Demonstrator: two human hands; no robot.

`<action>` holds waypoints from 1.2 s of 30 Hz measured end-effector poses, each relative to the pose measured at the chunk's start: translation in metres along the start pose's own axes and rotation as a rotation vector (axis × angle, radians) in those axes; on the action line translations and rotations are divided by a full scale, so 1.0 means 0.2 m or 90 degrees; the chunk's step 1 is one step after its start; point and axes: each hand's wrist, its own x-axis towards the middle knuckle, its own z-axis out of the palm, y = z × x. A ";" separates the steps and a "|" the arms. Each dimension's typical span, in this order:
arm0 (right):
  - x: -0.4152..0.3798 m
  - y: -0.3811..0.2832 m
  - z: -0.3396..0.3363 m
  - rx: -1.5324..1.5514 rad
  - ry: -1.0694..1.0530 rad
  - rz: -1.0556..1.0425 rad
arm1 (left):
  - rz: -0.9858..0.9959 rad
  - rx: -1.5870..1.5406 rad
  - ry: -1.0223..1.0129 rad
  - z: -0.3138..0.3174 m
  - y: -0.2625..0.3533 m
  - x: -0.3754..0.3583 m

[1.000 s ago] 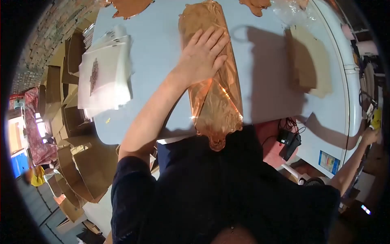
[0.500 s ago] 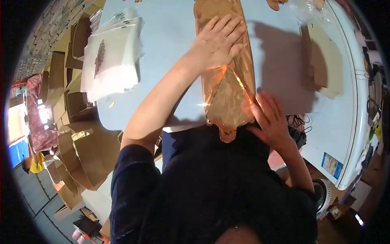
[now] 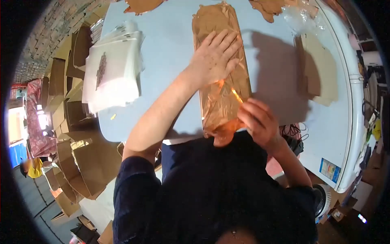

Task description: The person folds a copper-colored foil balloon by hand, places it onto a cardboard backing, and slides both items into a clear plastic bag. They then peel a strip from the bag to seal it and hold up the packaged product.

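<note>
A long, flat copper-coloured foil piece (image 3: 221, 103), like an uninflated foil balloon, lies on the table with its rounded tab over the near edge. My left hand (image 3: 215, 57) is spread palm down on its upper part, fingers apart. At the lower right side, my right hand (image 3: 260, 122) is closed, its thumb and fingers pinching the foil's edge. The foil is creased there, its bottom end lifted and bent. Part of the pinched edge is hidden by my fingers.
Clear plastic bags (image 3: 115, 69) are stacked at left, and flat tan sheets (image 3: 321, 71) lie at right. More copper foil pieces (image 3: 144, 5) sit along the far edge. Cardboard boxes (image 3: 87, 162) stand left of the pale table (image 3: 162, 36). Farther off is a person in yellow (image 3: 34, 167).
My right hand has closed on the foil's lower right edge and pulled it up, bending the bottom end. My left hand stays flat on the foil. The view has shifted slightly.
</note>
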 end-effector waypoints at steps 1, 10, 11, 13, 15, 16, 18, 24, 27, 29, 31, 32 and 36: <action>0.01 0.00 0.00 0.025 0.010 0.000 | 0.000 -0.007 0.006 0.00 -0.01 0.01; 0.12 0.02 0.00 0.186 0.009 0.013 | -0.003 -0.044 0.004 -0.01 0.00 -0.01; 0.13 0.05 0.00 0.164 -0.011 -0.017 | -0.004 -0.039 0.001 -0.01 0.00 0.00; 0.15 0.09 -0.05 0.121 -0.056 -0.069 | -0.007 -0.045 0.000 0.00 0.01 -0.01; 0.16 0.16 -0.04 0.062 -0.062 -0.067 | -0.008 -0.051 0.011 0.00 0.00 0.00; 0.17 0.20 -0.02 0.032 -0.064 -0.067 | -0.009 -0.050 0.010 0.00 -0.01 0.00; 0.22 0.26 0.01 -0.024 -0.082 -0.076 | -0.010 -0.055 0.007 0.00 0.00 0.00; 0.33 0.34 0.08 -0.033 -0.120 -0.130 | -0.020 -0.067 -0.004 -0.03 0.01 0.00; 0.34 0.33 0.09 0.011 -0.119 -0.131 | -0.019 -0.057 -0.019 -0.02 0.00 -0.01; 0.34 0.32 0.09 0.027 -0.112 -0.125 | -0.012 -0.056 -0.023 -0.03 0.00 -0.01; 0.34 0.31 0.09 0.042 -0.115 -0.119 | -0.009 -0.056 -0.025 -0.04 0.00 -0.03; 0.34 0.29 0.08 0.049 -0.124 -0.115 | -0.009 -0.059 -0.025 -0.04 0.01 -0.04; 0.31 0.18 0.04 0.093 -0.128 -0.094 | -0.008 -0.081 -0.040 -0.09 0.06 -0.13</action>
